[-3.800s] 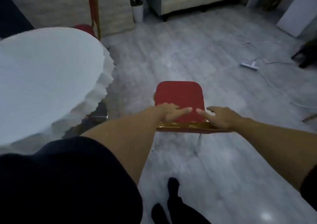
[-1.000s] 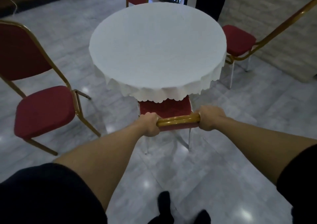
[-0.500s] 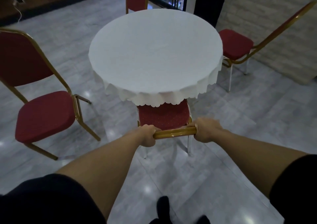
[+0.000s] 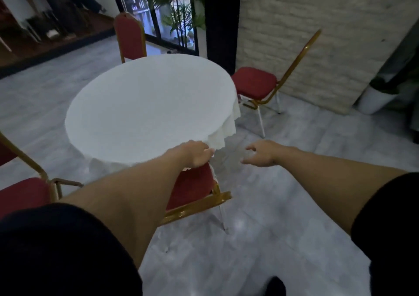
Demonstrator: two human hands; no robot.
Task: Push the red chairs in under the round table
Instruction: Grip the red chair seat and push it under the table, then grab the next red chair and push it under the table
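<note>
Both hands (left hand (image 4: 195, 154), right hand (image 4: 262, 153)) empty above near chair (image 4: 192, 185).

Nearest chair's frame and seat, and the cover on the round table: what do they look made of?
Nearest chair: the frame looks like gold-painted metal tube, glossy with highlights; the seat looks like red padded fabric, matte. Its pale legs could be bare metal. Table cover: white cloth, apparently, since it drapes in soft scalloped folds at the edge.

Grey marble-pattern floor (image 4: 283, 239) fills the lower frame. Pale stone-brick wall (image 4: 317, 23) occupies upper right. Glazed door (image 4: 158, 12) with palm plants (image 4: 179, 19) at top centre. White planter (image 4: 374, 99) at right edge.
</note>
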